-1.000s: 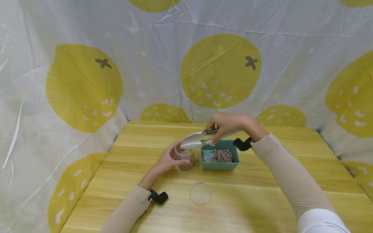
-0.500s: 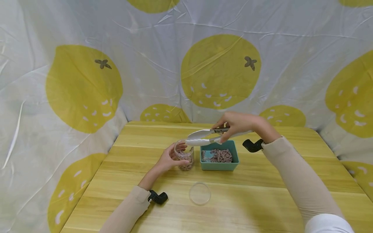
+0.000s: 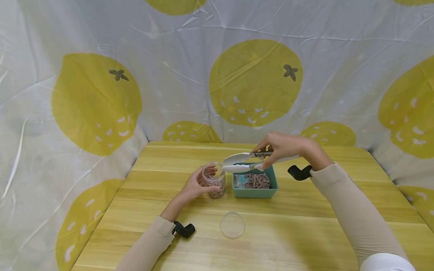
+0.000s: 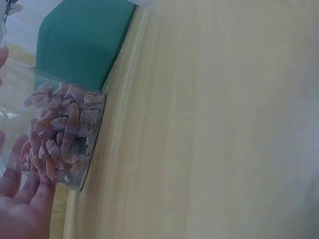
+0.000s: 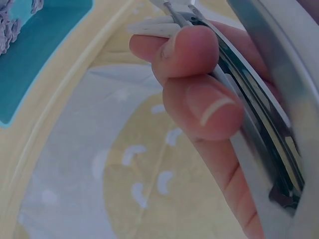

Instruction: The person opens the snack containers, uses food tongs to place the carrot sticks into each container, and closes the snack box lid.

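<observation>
My left hand (image 3: pixel 194 186) holds a clear jar (image 3: pixel 214 177) from its left side, fingers and thumb around it. Brownish-pink, strip-like pieces (image 4: pixel 60 132) fill the lower part of the jar in the left wrist view. A pair of white-tipped metal tongs (image 3: pixel 237 167) is gripped by my right hand (image 3: pixel 279 146), its fingers curled around the arms. The tong tips are spread apart and hover between the jar's mouth and the teal bin; no piece shows between them. The teal bin (image 3: pixel 255 193) stands just right of the jar, with more of the same pieces (image 3: pixel 259 181) inside.
A round clear lid (image 3: pixel 232 225) lies on the wooden table (image 3: pixel 288 226) in front of the jar and bin. Behind the table hangs a white sheet (image 3: pixel 183 86) with a yellow fruit print, which also lines both sides.
My right hand has drawn the tongs rightward, out of the jar's mouth and over toward the teal bin. The left hand and jar stay where they were.
</observation>
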Motion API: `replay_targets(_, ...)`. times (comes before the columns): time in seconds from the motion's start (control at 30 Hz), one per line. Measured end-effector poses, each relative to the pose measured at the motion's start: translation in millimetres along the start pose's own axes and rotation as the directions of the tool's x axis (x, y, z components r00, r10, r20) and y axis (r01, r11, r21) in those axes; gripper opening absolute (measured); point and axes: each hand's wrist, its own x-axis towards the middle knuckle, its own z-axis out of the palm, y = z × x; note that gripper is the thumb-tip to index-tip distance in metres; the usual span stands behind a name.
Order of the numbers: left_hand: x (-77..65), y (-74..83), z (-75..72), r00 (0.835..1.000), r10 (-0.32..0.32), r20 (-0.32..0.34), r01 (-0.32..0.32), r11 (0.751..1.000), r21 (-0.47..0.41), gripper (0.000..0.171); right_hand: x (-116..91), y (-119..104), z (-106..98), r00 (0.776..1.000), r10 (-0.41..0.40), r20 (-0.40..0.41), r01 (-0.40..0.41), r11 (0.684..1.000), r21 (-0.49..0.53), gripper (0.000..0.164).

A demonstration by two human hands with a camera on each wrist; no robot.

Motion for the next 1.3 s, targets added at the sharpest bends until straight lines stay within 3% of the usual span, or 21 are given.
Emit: replay_targets(1.3, 0.9, -1.5, -1.1, 1.000, 0.005, -0.004, -0.005, 1.000, 0.003, 0.076, 3.1, -8.9, -3.9, 0.999, -0.039, -0.020, 0.039, 0.999, -0.009, 0.059)
